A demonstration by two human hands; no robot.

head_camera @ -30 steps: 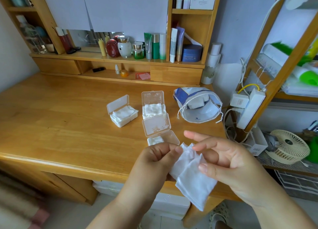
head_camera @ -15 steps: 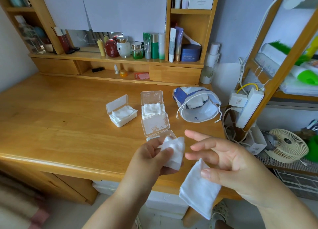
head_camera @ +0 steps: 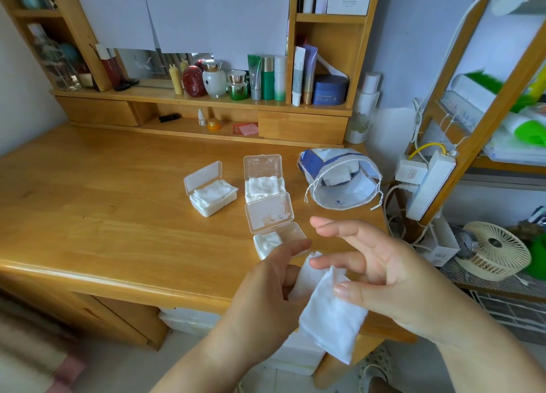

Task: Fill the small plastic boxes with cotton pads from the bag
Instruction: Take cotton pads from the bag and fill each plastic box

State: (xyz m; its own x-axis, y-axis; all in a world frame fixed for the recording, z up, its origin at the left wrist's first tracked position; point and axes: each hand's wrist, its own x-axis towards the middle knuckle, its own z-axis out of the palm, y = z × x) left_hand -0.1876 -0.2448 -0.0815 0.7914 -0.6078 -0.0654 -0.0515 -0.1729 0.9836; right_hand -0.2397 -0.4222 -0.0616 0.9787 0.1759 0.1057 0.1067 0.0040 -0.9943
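Note:
Three small clear plastic boxes stand open on the wooden desk [head_camera: 103, 221]. The left box [head_camera: 213, 197] and the middle box [head_camera: 263, 187] are heaped with white cotton pads. The nearest box [head_camera: 279, 240] has its lid up and pads in its left part only. The blue-and-white drawstring bag [head_camera: 339, 183] lies open on its side to the right, pads showing inside. My right hand [head_camera: 384, 271] pinches a stack of cotton pads [head_camera: 332, 316] under its thumb, over the desk's front edge. My left hand [head_camera: 266, 286] holds a smaller pad [head_camera: 305, 274] against that stack.
Bottles, tubes and jars crowd the shelf at the back of the desk. A power strip [head_camera: 428, 183] with cables hangs off the desk's right end. A small fan [head_camera: 493, 251] sits on a lower rack to the right.
My left hand, which had pulled a pad away from the stack, has come back down to the right hand. The right hand has stayed in place.

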